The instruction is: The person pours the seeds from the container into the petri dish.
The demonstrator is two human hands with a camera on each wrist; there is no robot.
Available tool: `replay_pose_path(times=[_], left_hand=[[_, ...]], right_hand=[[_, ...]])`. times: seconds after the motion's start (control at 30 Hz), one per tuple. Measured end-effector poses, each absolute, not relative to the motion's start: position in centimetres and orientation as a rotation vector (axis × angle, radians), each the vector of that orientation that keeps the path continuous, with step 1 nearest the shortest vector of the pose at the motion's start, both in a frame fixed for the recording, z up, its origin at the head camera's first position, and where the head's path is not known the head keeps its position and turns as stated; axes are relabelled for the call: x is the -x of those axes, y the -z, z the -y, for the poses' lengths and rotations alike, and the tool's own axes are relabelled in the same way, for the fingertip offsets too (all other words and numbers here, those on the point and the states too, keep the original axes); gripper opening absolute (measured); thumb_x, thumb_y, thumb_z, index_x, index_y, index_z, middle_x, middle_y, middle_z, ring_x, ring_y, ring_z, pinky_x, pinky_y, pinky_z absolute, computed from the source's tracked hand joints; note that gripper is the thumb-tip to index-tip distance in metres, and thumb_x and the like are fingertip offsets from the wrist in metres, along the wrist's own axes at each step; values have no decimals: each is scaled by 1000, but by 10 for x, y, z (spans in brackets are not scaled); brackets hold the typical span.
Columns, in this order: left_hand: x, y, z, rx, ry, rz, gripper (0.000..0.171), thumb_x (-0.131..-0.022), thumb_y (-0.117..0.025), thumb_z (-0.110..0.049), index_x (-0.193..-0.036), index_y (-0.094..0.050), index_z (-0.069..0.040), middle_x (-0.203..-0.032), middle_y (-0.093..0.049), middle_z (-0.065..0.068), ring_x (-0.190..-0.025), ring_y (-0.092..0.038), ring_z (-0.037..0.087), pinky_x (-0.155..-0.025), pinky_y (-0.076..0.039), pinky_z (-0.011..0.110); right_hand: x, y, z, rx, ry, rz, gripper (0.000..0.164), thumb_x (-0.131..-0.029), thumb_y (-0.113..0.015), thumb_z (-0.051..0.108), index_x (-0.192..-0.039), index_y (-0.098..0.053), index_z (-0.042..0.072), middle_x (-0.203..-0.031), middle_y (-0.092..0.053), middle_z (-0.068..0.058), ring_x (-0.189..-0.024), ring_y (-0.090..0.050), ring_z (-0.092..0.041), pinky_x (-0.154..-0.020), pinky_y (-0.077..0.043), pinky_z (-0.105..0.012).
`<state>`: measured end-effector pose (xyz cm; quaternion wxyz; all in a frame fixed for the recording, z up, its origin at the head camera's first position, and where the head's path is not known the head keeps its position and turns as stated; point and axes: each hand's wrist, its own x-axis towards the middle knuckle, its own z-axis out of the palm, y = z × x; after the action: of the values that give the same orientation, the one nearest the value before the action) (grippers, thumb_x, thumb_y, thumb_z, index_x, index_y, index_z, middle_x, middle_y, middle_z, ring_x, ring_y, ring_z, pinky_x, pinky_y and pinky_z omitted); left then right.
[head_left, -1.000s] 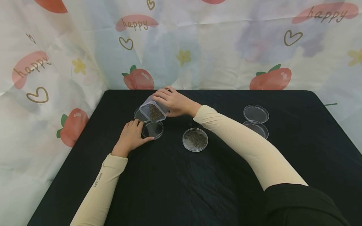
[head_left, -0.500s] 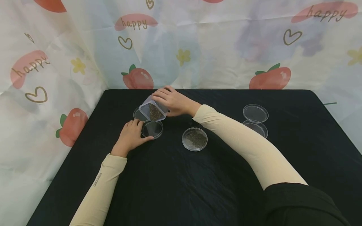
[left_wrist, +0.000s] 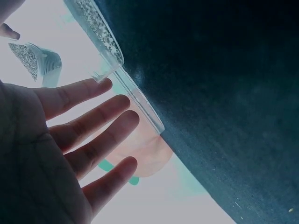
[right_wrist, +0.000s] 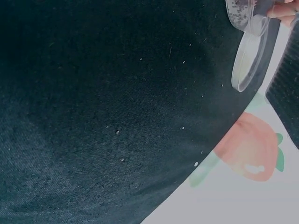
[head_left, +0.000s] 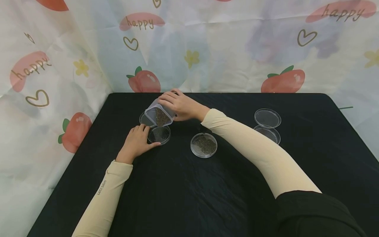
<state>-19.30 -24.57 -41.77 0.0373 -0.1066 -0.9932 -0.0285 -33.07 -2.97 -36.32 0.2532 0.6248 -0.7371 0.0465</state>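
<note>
My right hand (head_left: 185,107) grips a clear square plastic tub (head_left: 151,112), tipped toward me over a petri dish (head_left: 163,135). Brownish grains lie along the tub's lower corner, at its mouth. Specks of the same stuff show in the dish, also in the right wrist view of this dish (right_wrist: 237,16). My left hand (head_left: 132,143) stays beside the dish, thumb at its near edge and fingers at its left. Seen from the left wrist, those fingers (left_wrist: 105,119) are spread and nearly straight, the index fingertip right at the clear rim. Another clear round piece (head_left: 143,120) sits behind, partly covered by the tub.
A petri dish of brown grains (head_left: 204,145) stands mid-table, near my right forearm. Two clear round dish pieces (head_left: 267,118) overlap at the right, partly behind my sleeve. Pale crumbs (right_wrist: 117,132) dot the black cloth (head_left: 189,197). A printed curtain (head_left: 225,59) borders the table.
Grains have appeared in the dish beneath the tub, which looked bare a second ago. Both hands and the tub keep nearly the same place; the head view has shifted slightly.
</note>
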Motion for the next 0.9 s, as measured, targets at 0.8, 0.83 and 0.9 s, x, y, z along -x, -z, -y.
replay_pose_path(times=[0.8, 0.83, 0.9], left_hand=[[192, 416, 244, 326, 124, 3050, 86, -77, -66, -60, -133, -46, 3, -125, -51, 22, -115, -51, 39, -102, -39, 53], [192, 416, 244, 324, 127, 3053, 86, -77, -66, -60, -133, -46, 3, -125, -51, 22, -115, -51, 39, -102, -39, 53], [192, 416, 244, 323, 126, 3055, 86, -77, -66, -60, -133, -46, 3, -126, -51, 22, -115, -51, 39, -102, -39, 54]], right_hand=[[332, 362, 28, -1698, -130, 2003, 79, -69, -80, 36, -133, -47, 3, -132, -52, -13, -123, -47, -26, -102, -35, -48], [332, 362, 28, -1697, -130, 2003, 79, -70, -80, 36, -133, -47, 3, -132, -52, -13, -123, -47, -27, -102, -35, -48], [333, 363, 28, -1693, -126, 2005, 78, -70, -80, 37, -133, -47, 3, -132, -52, -13, -123, -47, -27, -102, -35, -48]])
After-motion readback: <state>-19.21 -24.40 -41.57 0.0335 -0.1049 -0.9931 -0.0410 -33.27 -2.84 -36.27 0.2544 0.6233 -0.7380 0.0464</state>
